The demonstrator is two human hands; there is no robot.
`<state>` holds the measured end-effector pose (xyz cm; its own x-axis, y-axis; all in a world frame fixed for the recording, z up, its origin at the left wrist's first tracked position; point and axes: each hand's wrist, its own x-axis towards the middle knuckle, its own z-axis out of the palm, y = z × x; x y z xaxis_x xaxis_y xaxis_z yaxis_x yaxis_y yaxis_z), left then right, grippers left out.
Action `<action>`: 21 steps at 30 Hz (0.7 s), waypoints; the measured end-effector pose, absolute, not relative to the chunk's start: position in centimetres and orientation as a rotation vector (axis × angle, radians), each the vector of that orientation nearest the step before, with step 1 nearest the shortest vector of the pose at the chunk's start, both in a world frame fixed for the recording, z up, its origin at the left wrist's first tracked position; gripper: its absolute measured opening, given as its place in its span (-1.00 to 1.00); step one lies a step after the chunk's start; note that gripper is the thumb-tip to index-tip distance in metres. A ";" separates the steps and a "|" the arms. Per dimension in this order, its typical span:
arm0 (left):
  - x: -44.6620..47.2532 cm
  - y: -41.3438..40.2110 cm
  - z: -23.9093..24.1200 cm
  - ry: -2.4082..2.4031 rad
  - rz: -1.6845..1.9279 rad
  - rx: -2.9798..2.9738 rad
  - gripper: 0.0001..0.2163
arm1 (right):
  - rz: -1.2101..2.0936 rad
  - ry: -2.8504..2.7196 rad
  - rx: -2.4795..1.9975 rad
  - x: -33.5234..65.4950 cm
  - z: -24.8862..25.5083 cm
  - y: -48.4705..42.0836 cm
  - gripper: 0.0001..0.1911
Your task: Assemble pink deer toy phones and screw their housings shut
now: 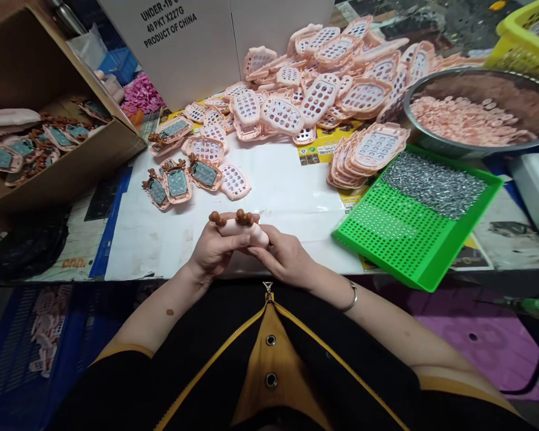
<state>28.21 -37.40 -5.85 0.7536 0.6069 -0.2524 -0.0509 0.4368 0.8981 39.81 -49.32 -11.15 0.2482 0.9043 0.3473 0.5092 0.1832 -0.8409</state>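
Close to my body, a pale pink toy phone casing with brown antler-like knobs is held edge-up between both hands. My left hand wraps its left side, the thumb laid along it. On the other end, my right hand grips with thumb and fingers. The casing's faces are mostly hidden by my fingers. Just beyond lie several half casings with grey-green inserts and brown antlers, and beside them a pink keypad shell.
A heap of pink keypad shells spreads across the back. On the right stand a green tray of small metal screws, a metal bowl of small pink parts and a yellow basket. A cardboard box of casings is at left.
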 end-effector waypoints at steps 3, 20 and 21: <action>28.4 -37.6 -6.1 0.583 0.505 1.170 -0.59 | 0.663 -1.174 -1.377 39.9 -11.4 -49.2 -0.58; 28.1 -38.5 -6.0 0.673 0.542 1.687 -0.58 | 1.255 -0.255 -0.805 38.1 -12.1 -48.3 -0.42; 28.1 -38.7 -6.1 0.687 0.539 1.718 -0.61 | 1.269 -0.242 -0.807 38.1 -12.1 -48.4 -0.42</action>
<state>28.07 -38.69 -6.12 0.7231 0.6907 0.0022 0.1666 -0.1775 0.9699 38.08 -48.35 -12.07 0.3150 0.9123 -0.2616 -0.7521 0.0719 -0.6551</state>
